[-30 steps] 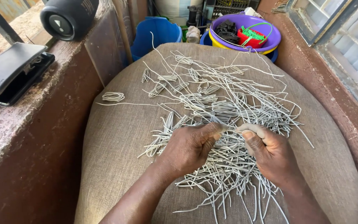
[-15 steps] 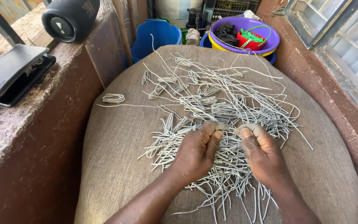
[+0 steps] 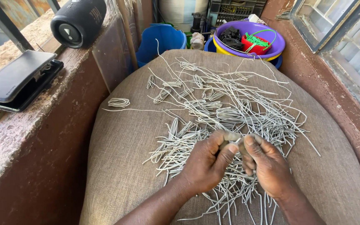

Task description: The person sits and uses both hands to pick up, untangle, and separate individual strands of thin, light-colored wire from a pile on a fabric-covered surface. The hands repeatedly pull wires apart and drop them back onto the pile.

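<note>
**While both hands pinch one strand, the strip pile covers the sack top**

Burlap sack (image 3: 117, 166) fills the centre of the frame, rounded top, brown weave. Low reddish wall (image 3: 26, 166) runs down the left side, a second one down the right under a window frame (image 3: 334, 29).

Pile of pale grey strips (image 3: 230, 112) is spread over the sack from upper centre down to the bottom edge. Densest in the middle and lower centre. Some strips folded into small bundles, some loose and long. One small coiled bundle (image 3: 118, 102) lies apart at the left of the sack.

Upper centre, behind the sack: blue bucket (image 3: 159, 39). Upper right: purple basin (image 3: 267, 31) stacked in a yellow one, holding a red basket (image 3: 255, 45) with green pieces and dark stuff beside it.

Upper left, on the wall ledge: black cylindrical speaker (image 3: 78, 21) lying on its side. Below it, a flat black case (image 3: 15, 79), closed.

Lower centre: left hand (image 3: 207, 162) and right hand (image 3: 267, 166) are close together over the pile, fingers curled. Both pinch the same short grey piece (image 3: 232, 136) between thumb and fingers, thumbs nearly touching. Piece sits just above the pile, at the fingertips. Forearms enter from the bottom edge.
</note>
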